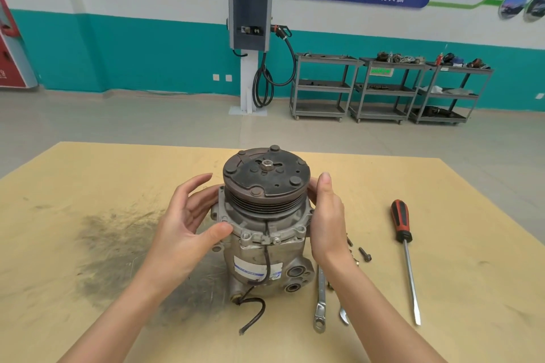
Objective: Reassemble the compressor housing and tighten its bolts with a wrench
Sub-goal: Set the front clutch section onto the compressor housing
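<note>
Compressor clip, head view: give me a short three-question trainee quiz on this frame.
1. True or false: the screwdriver lies left of the compressor.
2. Which tool is nearest the compressor? A) screwdriver B) wrench C) hammer
3. Fill in: the loose bolt lies on the ____.

Key: 1 false, it lies to the right. 2 B. 3 table. Neither the left hand nor the right hand holds a tool; both flank the compressor.
</note>
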A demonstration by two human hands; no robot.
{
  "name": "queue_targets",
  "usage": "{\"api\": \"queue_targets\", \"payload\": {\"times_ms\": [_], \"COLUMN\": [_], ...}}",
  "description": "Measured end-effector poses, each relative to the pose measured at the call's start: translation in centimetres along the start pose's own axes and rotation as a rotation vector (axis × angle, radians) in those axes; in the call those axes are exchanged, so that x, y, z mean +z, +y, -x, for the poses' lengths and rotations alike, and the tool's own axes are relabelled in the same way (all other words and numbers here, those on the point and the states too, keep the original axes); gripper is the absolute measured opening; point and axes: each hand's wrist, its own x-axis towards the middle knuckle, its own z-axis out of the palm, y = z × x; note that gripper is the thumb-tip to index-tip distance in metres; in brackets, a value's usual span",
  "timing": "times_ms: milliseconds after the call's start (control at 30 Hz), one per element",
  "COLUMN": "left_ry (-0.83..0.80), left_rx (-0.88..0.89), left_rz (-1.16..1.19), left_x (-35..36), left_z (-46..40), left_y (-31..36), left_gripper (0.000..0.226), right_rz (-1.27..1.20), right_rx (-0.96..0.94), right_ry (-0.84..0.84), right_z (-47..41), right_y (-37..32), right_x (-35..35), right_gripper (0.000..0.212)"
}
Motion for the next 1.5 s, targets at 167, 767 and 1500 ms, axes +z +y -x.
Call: {"api": "queue_targets", "payload": {"times_ms": [167, 767, 1500], "left_ry": [-0.014, -0.046, -0.074], "left_rx": [0.012, 0.015, 0.006], "left_rz": [-0.003, -0.021, -0.018], "left_x": [-0.3, 0.0, -0.1], "left_z": [0.0, -1.1, -0.8], "left_y": [-0.3, -0.3, 0.0], "left_gripper": [0.084, 0.096, 0.087], "right_rz": [0.082, 0.032, 0.061], "right_rx": [-0.044, 0.063, -0.014], "right_ry": [0.092, 0.051, 0.149], "right_z": [0.1, 0.4, 0.5], "right_y": [0.2, 0.7, 1.6], "right_x": [0.3, -0.6, -0.2], "right_gripper": [0.067, 0.056, 0.063]}}
